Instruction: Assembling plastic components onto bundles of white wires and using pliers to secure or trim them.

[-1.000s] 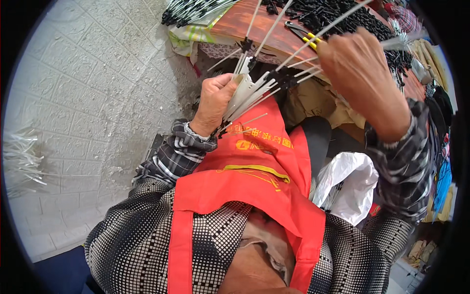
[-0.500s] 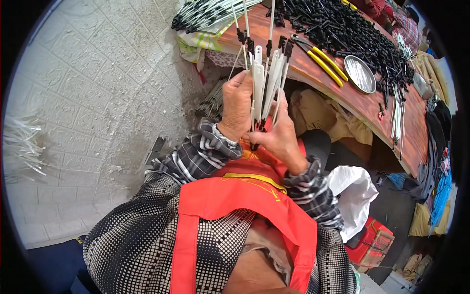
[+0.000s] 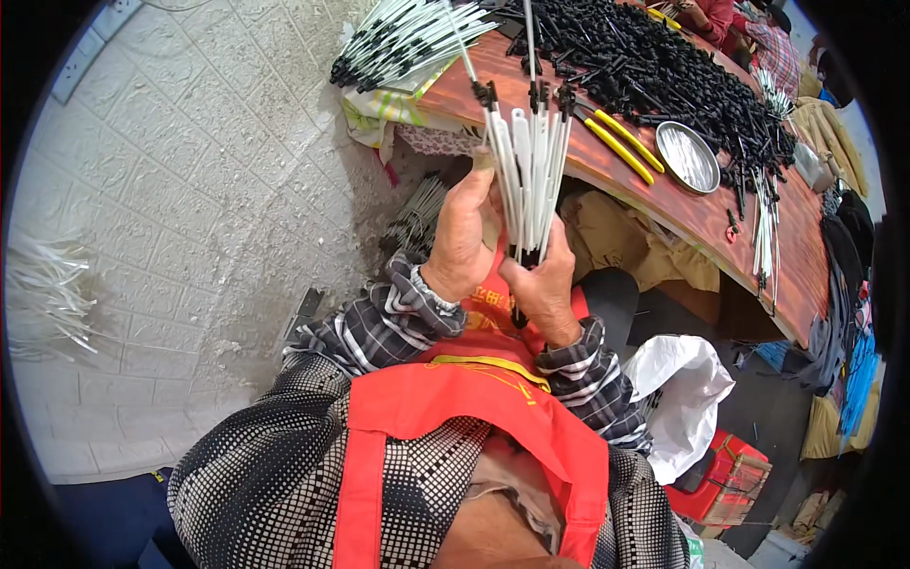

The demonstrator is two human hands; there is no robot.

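A bundle of slim white plastic rods with black fittings (image 3: pixel 533 180) stands upright in front of my chest. My right hand (image 3: pixel 545 292) is closed around its lower end, thumb across the front by the black ends. Beside the bundle's left edge is my left hand (image 3: pixel 458 232), cupped and loosened with the thumb pointing up. Its fingers are partly hidden behind the rods. Longer thin white rods rise from the black fittings at the top of the bundle.
A wooden table (image 3: pixel 621 194) ahead carries a heap of black plastic parts (image 3: pixel 654 85), yellow-handled pliers (image 3: pixel 616 142), a round metal dish (image 3: pixel 688 156) and white rods with black ends (image 3: pixel 408 43). A white bag (image 3: pixel 682 398) and red box (image 3: pixel 720 479) lie at right. Another person (image 3: pixel 701 17) sits beyond.
The bundle has turned and its rods sit closer together. My left hand has loosened its hold and moved slightly down, while my right hand keeps hold lower down.
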